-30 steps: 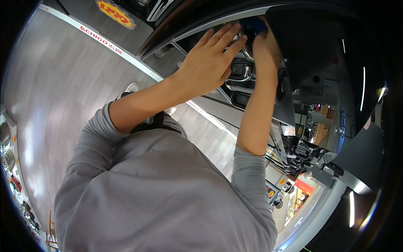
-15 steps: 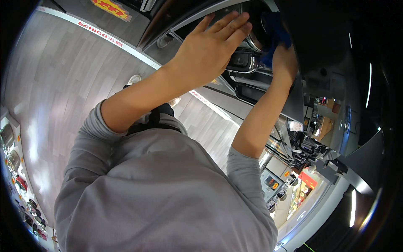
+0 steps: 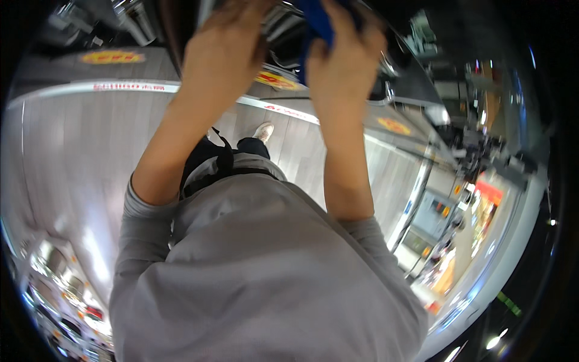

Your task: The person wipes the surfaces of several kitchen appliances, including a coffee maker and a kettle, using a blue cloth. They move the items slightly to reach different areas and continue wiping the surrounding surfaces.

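The right hand (image 3: 347, 66) has hold of a blue cloth (image 3: 316, 21), which shows between its thumb and fingers, with a fold hanging along its left side. The left hand (image 3: 222, 57) is well apart to the left, at about the same height; its fingers blur and run off at the upper edge, so I cannot tell whether it grips, presses or just rests. In the gap between the two hands sit dark, shiny parts (image 3: 286, 36), with a red-and-yellow sticker (image 3: 277, 81) just below them. To the right of the right hand is a dark glossy panel (image 3: 420, 83)

The step in hand looks like rubbing these surfaces with the cloth. To do it well, I judge the right hand should gather that loose fold into its palm, so no corner snags on the bright edges beside it. A flat pad under the fingers probably serves the open faces best, and one fingertip behind the cloth the narrow gaps. The left hand can best steady the work from its own side, palm on a firm part, clear of whatever the right hand has just gone over, since bare fingers may mark a glossy finish. Light, overlapping strokes seem wiser near the sticker, whose edge could lift
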A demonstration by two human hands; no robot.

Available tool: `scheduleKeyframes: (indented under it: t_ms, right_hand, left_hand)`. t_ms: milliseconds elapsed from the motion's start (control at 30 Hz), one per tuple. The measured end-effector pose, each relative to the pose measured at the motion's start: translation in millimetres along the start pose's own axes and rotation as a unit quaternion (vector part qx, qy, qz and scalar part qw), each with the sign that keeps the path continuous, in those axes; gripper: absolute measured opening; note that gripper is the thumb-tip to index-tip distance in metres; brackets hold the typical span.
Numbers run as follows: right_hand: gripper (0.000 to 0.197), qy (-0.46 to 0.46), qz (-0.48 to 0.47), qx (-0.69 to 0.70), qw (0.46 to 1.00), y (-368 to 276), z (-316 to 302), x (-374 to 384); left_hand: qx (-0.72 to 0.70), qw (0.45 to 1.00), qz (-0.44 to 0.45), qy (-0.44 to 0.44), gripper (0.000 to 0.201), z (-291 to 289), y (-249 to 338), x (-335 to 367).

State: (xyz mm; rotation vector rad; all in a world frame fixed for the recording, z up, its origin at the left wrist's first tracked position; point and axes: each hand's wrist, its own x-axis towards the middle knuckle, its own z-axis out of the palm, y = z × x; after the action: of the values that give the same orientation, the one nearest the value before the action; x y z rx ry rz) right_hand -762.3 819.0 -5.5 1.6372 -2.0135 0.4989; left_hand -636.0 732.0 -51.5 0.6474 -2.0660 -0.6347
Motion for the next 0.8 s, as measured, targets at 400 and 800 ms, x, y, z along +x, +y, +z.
scheduleKeyframes:
  t_ms: [400, 800]
  right_hand:
    - [0.042, 0.177, 0.147, 0.153, 0.961, -45, 35, -31]
    - [0.050, 0.042, 0.297, 0.237, 0.924, -48, 100, -118]
  left_hand:
    - [0.112, 0.981, -0.074, -0.137, 0.054, -8, 7, 4]
    - [0.220, 0.958, 0.101, -0.152, 0.050, -6, 13, 13]
